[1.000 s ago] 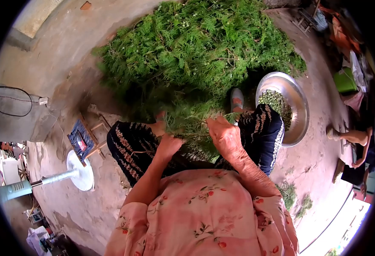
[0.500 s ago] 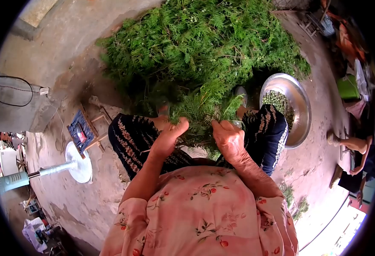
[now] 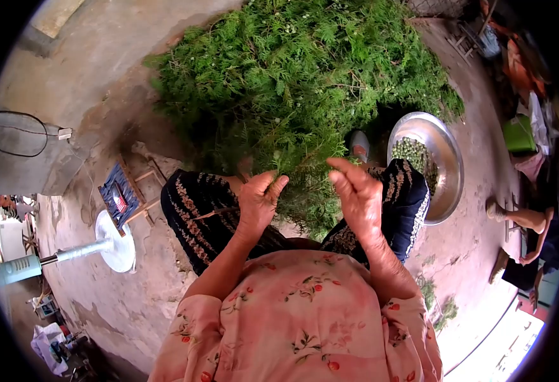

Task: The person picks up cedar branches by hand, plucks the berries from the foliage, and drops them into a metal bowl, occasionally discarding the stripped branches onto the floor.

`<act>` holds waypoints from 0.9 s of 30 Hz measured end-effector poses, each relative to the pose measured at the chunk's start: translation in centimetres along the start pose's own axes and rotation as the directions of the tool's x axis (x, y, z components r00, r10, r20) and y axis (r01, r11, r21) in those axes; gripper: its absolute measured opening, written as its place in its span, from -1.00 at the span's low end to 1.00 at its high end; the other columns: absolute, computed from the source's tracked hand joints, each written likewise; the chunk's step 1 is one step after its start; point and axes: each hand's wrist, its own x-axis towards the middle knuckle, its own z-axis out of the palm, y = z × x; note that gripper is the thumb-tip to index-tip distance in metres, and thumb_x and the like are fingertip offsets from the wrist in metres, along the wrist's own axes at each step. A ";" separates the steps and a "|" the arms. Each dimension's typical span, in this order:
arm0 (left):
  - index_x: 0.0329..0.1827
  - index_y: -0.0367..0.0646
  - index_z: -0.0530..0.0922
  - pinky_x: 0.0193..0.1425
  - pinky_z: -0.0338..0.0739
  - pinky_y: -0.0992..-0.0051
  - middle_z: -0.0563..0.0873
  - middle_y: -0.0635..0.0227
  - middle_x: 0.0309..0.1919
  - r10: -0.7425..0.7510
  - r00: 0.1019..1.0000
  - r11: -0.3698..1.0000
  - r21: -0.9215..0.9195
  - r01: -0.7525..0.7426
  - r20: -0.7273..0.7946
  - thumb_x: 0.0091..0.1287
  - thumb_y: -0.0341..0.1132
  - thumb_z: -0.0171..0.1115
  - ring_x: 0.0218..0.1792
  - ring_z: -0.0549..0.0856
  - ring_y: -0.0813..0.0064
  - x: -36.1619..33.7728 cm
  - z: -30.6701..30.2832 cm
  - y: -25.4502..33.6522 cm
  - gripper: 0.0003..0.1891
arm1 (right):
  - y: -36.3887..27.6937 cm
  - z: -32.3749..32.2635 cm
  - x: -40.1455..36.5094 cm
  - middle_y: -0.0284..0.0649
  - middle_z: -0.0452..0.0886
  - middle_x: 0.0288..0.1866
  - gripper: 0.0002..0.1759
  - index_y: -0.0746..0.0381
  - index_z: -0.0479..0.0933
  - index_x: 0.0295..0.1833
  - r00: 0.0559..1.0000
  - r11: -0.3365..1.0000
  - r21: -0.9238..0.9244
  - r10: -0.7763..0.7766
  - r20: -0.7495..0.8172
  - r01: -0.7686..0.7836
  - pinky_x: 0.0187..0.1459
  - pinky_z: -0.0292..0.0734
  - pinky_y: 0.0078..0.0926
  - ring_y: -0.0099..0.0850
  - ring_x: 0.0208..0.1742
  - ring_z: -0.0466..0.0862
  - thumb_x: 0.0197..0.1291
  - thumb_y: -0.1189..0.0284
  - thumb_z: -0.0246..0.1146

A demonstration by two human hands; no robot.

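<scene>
A leafy cypress branch (image 3: 301, 204) hangs between my knees, in front of my body. My left hand (image 3: 260, 198) pinches it between thumb and fingers at its left side. To the right of the leaves is my right hand (image 3: 357, 191), its thumb and index finger a little apart at the foliage's edge. I cannot make out anything between them. A big heap of green cypress branches (image 3: 305, 70) with small pale-green cones lies just beyond my feet. Beside my right knee stands a wide metal basin (image 3: 448, 184) holding many small round green cones (image 3: 413, 156).
On the left are a small wooden stool (image 3: 123, 197) and a standing fan with a round white base (image 3: 115, 245). At the right sits another person, whose leg (image 3: 527, 218) shows. Loose sprigs (image 3: 441, 309) lie on the floor behind my right side. A green container (image 3: 519, 132) stands farther right.
My right hand has lifted away from the branch, up and to the right, and its fingers have loosened. My left hand has turned more upright, still pinching the branch.
</scene>
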 end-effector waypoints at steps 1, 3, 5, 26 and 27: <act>-0.49 -0.25 0.51 -0.51 0.26 0.44 0.41 0.37 -0.68 0.156 0.986 0.977 0.155 -0.145 -0.057 0.21 -0.23 0.29 -0.61 0.34 0.54 0.0 0.5 0.1 -0.73 | 0.1 0.0 0.9 -0.14 0.65 -0.34 -0.78 0.29 0.57 -0.12 1.000 1.000 -0.004 0.005 -0.005 -0.005 -0.38 0.49 -0.59 -0.47 -0.40 0.62 0.12 0.45 0.28; -0.44 -0.27 0.56 -0.48 0.30 0.44 0.46 0.30 -0.65 0.316 0.945 0.911 0.307 -0.276 -0.087 0.19 -0.26 0.30 -0.60 0.39 0.46 0.0 0.8 0.9 -0.77 | 0.4 -0.1 2.7 -0.20 0.61 -0.43 -0.78 0.32 0.57 -0.12 0.987 0.985 0.114 0.118 0.110 -0.130 -0.43 0.44 -0.61 -0.54 -0.46 0.54 0.14 0.43 0.27; -0.41 -0.27 0.58 -0.42 0.39 0.36 0.56 0.18 -0.57 0.353 0.934 0.808 0.486 -0.334 0.055 0.14 -0.30 0.31 -0.53 0.52 0.22 -0.1 0.6 2.7 -0.82 | 1.6 0.3 4.1 -0.29 0.57 -0.49 -0.77 0.33 0.58 -0.13 0.961 0.947 0.215 0.197 0.195 -0.238 -0.45 0.39 -0.63 -0.61 -0.49 0.47 0.16 0.41 0.26; -0.34 -0.24 0.62 -0.34 0.41 0.56 0.61 0.38 -0.51 -0.086 0.996 0.996 -0.005 0.086 -0.011 0.23 -0.27 0.28 -0.47 0.52 0.56 0.2 0.2 0.5 -0.82 | 8.0 -5.1 4.8 -0.35 0.49 -0.47 -0.96 0.22 0.51 -0.28 0.642 0.299 0.872 0.766 0.022 -0.387 -0.57 0.33 -0.69 -0.61 -0.56 0.43 0.20 0.49 0.17; -0.31 -0.22 0.62 -0.31 0.44 0.54 0.64 0.40 -0.47 -0.264 0.964 0.956 -0.123 0.265 0.025 0.25 -0.27 0.26 -0.45 0.55 0.52 0.5 -0.1 0.3 -0.82 | 10.3 -6.9 4.8 -0.32 0.50 -0.43 -0.94 0.25 0.51 -0.29 0.711 0.314 0.898 0.703 -0.003 -0.307 -0.42 0.41 -0.67 -0.57 -0.42 0.46 0.20 0.51 0.14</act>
